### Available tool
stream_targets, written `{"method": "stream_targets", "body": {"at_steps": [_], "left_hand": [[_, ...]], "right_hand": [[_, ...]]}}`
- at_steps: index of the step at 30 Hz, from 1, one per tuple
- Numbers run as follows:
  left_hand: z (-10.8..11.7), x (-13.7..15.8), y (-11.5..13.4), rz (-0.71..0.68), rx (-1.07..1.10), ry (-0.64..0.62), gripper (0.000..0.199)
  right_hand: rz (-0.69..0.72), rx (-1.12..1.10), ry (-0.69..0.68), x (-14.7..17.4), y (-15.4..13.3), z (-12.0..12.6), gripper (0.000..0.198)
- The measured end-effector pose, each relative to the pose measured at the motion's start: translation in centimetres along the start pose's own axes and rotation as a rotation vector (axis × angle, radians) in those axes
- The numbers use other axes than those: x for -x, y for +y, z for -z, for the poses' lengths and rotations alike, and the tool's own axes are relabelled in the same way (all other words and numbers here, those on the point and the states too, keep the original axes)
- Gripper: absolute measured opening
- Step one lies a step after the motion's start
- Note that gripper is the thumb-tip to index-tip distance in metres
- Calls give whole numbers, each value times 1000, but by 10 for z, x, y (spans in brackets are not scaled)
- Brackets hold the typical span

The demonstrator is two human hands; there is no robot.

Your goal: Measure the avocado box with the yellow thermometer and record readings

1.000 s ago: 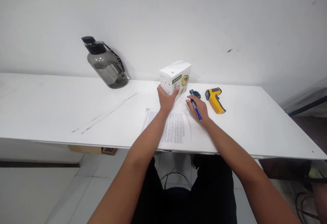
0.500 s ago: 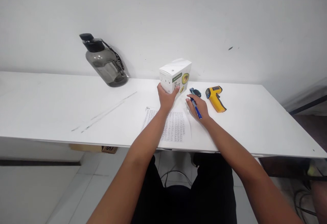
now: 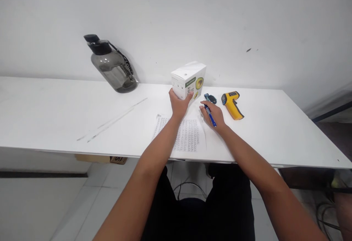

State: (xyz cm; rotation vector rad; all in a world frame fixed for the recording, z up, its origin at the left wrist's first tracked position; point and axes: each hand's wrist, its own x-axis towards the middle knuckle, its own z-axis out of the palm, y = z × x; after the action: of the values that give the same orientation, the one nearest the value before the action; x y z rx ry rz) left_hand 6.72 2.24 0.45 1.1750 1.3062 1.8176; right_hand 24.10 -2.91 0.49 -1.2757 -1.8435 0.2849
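My left hand [image 3: 179,105] is closed around the lower part of a white box [image 3: 188,76] with avocado pictures on its side. The box leans a little and its base is partly hidden by the hand. A blue pen [image 3: 210,116] is gripped in my right hand [image 3: 216,113], which rests on the table just right of the box. Under my left forearm lies a sheet of paper [image 3: 189,136] covered in rows of small printed or written marks; the forearm hides part of it.
A dark teal object [image 3: 211,98] lies beyond my right hand, with a yellow infrared thermometer [image 3: 233,105] to its right. A grey water bottle [image 3: 114,70] stands at the back left by the wall. The white table's [image 3: 275,134] front edge is close to my legs.
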Motion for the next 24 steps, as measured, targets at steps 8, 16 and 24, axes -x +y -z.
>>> {"method": "stream_targets", "body": {"at_steps": [8, 16, 24], "left_hand": [[1, 1, 2, -14, -7, -8, 83], [1, 1, 4, -9, -15, -26, 82], [1, 1, 1, -16, -21, -16, 82]], "right_hand": [[-5, 3, -11, 0, 1, -1, 38], [-11, 19, -35, 0, 0, 0, 37], [-7, 18, -54, 1, -2, 1, 36]]}}
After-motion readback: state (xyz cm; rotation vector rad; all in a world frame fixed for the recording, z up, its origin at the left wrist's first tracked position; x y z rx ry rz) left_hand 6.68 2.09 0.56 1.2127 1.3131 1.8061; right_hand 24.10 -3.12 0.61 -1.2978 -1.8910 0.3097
